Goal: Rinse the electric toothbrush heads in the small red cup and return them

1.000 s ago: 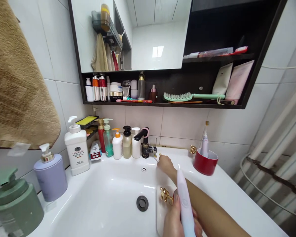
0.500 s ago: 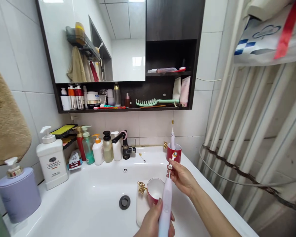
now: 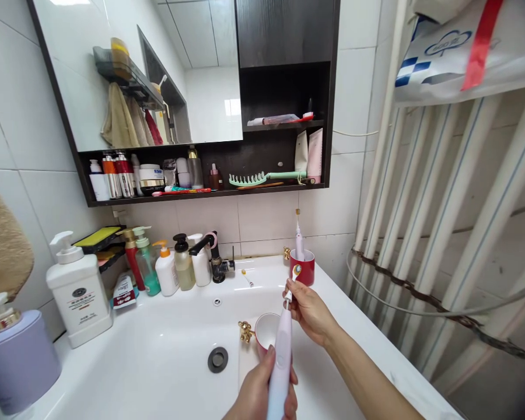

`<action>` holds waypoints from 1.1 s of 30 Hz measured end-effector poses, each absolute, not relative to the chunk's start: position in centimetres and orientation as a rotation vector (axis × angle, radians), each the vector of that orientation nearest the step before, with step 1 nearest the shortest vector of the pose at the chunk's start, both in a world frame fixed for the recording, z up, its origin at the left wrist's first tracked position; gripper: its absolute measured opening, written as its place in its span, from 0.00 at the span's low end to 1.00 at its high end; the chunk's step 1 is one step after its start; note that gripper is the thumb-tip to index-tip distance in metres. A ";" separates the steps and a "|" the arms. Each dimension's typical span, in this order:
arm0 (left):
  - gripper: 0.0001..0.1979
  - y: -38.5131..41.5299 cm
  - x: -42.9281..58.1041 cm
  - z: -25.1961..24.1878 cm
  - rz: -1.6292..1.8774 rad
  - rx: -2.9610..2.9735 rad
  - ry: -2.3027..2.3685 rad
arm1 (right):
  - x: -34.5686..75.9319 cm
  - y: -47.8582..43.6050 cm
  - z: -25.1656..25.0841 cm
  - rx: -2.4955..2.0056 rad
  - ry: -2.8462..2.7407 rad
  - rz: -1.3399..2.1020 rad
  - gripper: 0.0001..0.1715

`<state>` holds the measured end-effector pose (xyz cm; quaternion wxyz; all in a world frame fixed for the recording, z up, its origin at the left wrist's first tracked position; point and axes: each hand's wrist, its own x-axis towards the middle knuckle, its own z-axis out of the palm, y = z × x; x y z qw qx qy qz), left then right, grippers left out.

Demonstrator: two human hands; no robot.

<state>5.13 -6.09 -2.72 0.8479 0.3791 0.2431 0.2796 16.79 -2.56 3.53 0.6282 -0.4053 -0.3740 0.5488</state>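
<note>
My left hand [image 3: 262, 388] is wrapped round the pale pink and blue electric toothbrush handle [image 3: 281, 356], which points up over the sink. My right hand [image 3: 308, 309] pinches a white brush head [image 3: 296, 272] at the top of the handle's metal shaft; the head's base is at the shaft tip. Behind them, a red cup [image 3: 305, 272] on the sink ledge holds another electric toothbrush [image 3: 299, 239]. A second red and white cup [image 3: 266, 329] with a gold handle lies beyond my left hand, partly hidden by it. Another small brush head [image 3: 247, 277] lies on the ledge.
The white sink [image 3: 170, 350] has a dark drain [image 3: 217, 360] and a black faucet [image 3: 219, 262]. Pump bottles [image 3: 167, 271] line the back left. Above hangs a mirror cabinet [image 3: 284, 35] with shelves. White pipes [image 3: 415, 233] stand at the right.
The brush head and the handle's shaft have come together; a small gap showed between them before. The camera view has shifted, so the surroundings sit somewhat further left.
</note>
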 end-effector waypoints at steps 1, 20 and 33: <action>0.24 -6.1 5.1 -2.7 0.586 0.800 0.506 | 16.8 -2.6 3.5 -0.941 -0.876 1.245 0.15; 0.26 -6.4 5.3 -3.0 0.646 0.773 0.611 | 16.0 -2.8 3.3 -1.125 -1.023 1.017 0.17; 0.24 -6.1 4.9 -2.3 0.669 0.752 0.601 | 14.9 -3.3 3.3 -1.059 -1.035 1.175 0.16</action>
